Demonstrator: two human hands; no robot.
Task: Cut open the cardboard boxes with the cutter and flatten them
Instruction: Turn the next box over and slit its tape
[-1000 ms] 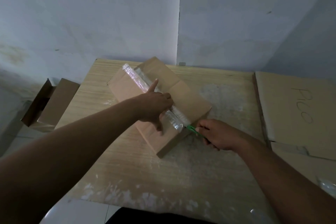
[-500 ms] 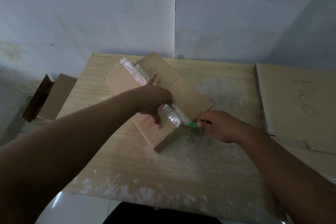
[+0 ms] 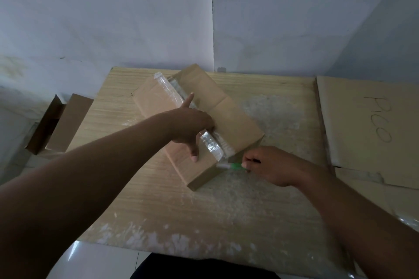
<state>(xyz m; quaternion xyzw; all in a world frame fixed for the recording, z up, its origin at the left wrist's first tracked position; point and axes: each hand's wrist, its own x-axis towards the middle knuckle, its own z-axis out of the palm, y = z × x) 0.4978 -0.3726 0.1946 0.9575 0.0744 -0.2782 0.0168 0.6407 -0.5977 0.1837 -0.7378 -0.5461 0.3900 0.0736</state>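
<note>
Two boxes show: one taped box lies on the counter, and one open box sits well left of it, partly cut off by the counter. The left hand presses flat on the taped box. At its near end the right hand grips the single green cutter, hiding most of the handle. Flattened cardboard lies to the right.

box on table; flat cardboard to its right.

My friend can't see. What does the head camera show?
A person's left hand presses on a taped cardboard box on a wooden table, while the right hand holds a green cutter at the box's near end. To the right lies flat cardboard.
</note>
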